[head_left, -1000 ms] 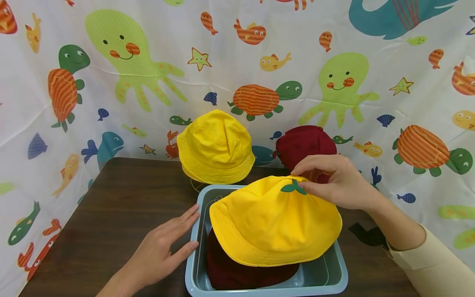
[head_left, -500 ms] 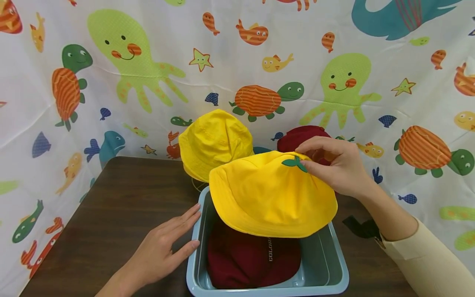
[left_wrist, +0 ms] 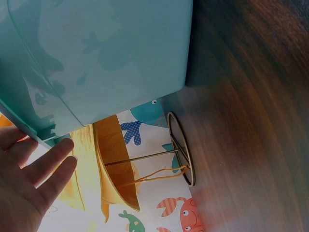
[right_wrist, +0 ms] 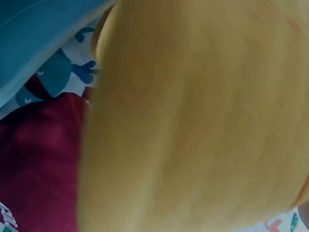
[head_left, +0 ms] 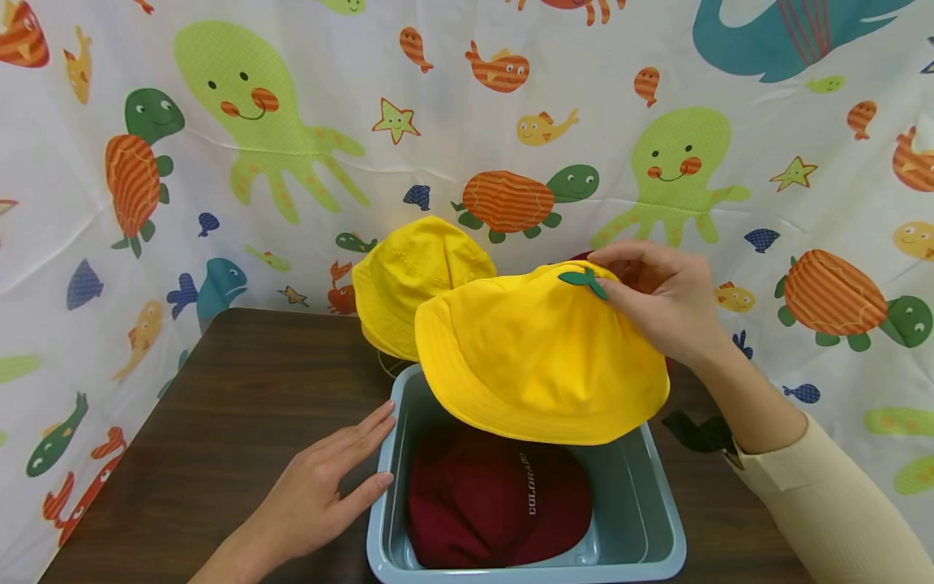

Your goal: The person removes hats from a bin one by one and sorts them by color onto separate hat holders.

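Observation:
My right hand (head_left: pixel 660 300) pinches the crown of a yellow bucket hat (head_left: pixel 540 357) beside its green leaf tab (head_left: pixel 584 281). The hat hangs over the back part of a blue plastic tub (head_left: pixel 674 527), and its yellow cloth (right_wrist: pixel 193 116) fills most of the right wrist view. Inside the tub lies a maroon cap (head_left: pixel 496 503) with "COLORADO" lettered on it. My left hand (head_left: pixel 314 487) rests against the tub's left rim with fingers extended; in the left wrist view its fingertips touch the tub's edge.
Behind the tub, a second yellow hat (head_left: pixel 416 284) sits on a wire stand (left_wrist: pixel 181 150). Another maroon cap (right_wrist: pixel 43 164) stands at the back right, mostly hidden in the head view. Dark wooden table (head_left: pixel 277 389) extends left; a sea-animal curtain (head_left: pixel 438 97) hangs behind.
My right hand has raised the yellow hat up and away from the tub, uncovering the maroon cap inside and covering most of the one behind. My left hand stays at the rim.

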`<state>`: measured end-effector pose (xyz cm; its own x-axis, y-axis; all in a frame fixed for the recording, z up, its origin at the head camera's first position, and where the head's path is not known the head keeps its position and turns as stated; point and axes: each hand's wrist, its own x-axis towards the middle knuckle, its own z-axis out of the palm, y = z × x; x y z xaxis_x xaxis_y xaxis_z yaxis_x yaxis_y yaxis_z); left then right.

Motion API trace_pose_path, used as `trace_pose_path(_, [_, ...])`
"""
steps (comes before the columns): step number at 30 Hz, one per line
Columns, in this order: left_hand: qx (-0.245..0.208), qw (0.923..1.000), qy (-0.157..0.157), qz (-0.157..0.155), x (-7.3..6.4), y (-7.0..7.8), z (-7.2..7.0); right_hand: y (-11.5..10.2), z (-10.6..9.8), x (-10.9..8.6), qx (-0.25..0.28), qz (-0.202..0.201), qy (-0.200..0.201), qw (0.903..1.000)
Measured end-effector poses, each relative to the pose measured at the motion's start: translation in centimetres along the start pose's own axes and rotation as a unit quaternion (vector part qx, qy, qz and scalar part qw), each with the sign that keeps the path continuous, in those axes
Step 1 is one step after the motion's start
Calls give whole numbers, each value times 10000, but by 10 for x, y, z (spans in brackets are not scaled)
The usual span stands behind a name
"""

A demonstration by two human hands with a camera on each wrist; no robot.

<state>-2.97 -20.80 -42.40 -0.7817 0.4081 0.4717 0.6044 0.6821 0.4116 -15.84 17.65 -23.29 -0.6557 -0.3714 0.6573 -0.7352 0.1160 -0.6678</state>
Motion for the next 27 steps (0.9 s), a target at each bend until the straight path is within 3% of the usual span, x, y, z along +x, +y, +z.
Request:
trace_pose_path(7, [-14, 10000, -2, -31, 0, -1, 0, 1, 3, 16, -56, -108, 374, 9992])
trace_pose_path(17, [-106, 9998, 104, 114, -1, 0, 0, 0, 6, 34, -370, 150, 937, 9948])
trace_pose_path(27, [-103, 9999, 80, 57, -3, 1, 1, 0, 10, 51, -435, 146, 1202, 9917])
